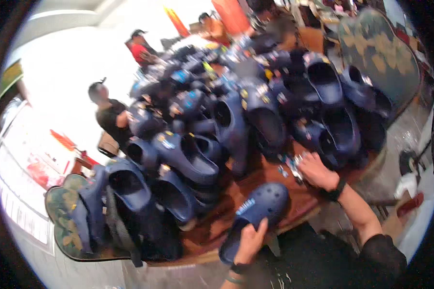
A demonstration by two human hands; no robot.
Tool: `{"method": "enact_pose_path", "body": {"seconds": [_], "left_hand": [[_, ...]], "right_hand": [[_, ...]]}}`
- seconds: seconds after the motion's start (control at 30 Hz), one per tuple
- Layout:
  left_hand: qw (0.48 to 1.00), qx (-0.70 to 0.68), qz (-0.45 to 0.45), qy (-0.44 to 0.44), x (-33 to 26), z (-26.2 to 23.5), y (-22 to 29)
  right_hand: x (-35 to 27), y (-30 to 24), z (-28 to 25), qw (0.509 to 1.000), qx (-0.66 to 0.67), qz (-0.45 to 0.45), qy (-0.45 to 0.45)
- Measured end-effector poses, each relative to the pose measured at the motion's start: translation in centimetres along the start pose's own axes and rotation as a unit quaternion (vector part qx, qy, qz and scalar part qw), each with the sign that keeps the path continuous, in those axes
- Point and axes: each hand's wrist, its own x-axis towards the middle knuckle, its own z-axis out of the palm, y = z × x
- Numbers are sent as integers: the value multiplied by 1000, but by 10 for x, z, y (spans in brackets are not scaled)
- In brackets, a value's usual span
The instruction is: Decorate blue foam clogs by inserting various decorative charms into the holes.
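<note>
A navy foam clog [266, 201], with round holes in its toe and pale lettering-like charms along one side, lies tilted over the table's near edge. My left hand [251, 241] is closed on its heel end, thumb on top. To the right, my right hand [317, 171] reaches onto a small pile of shiny little charms [294, 166] on the table. Its fingers are curled down among them, and what they pinch, if anything, is too small and blurred to name. Dark bands circle both wrists.
The reddish-brown wooden table [231, 196] carries heaps of navy clogs [188, 161], many with colourful charms. Clogs [340, 127] also stack close beyond my right hand. Several people stand or sit around the table, including one in black [112, 115]. A patterned chair back [378, 58] rises at the right.
</note>
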Motion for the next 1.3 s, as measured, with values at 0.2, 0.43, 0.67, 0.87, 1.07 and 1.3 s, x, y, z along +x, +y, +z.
{"method": "enact_pose_path", "body": {"seconds": [0.2,0.43,0.67,0.87,1.07,1.3], "left_hand": [[998,-33,52,24,-5,9,-39],[998,-38,39,32,2,13,-40],[1000,26,-3,4,7,3,-21],[1000,8,12,14,-1,0,1],[999,-38,-6,-22,-7,4,-17],[1000,-5,21,10,5,2,-10]], "right_hand": [[-14,0,-4,999,50,7,11],[3,-42,-36,973,195,23,123],[26,-96,-30,949,269,12,166],[21,-111,-36,938,272,-25,213],[-13,-144,-9,912,313,-89,251],[-13,-121,3,895,304,-21,326]]}}
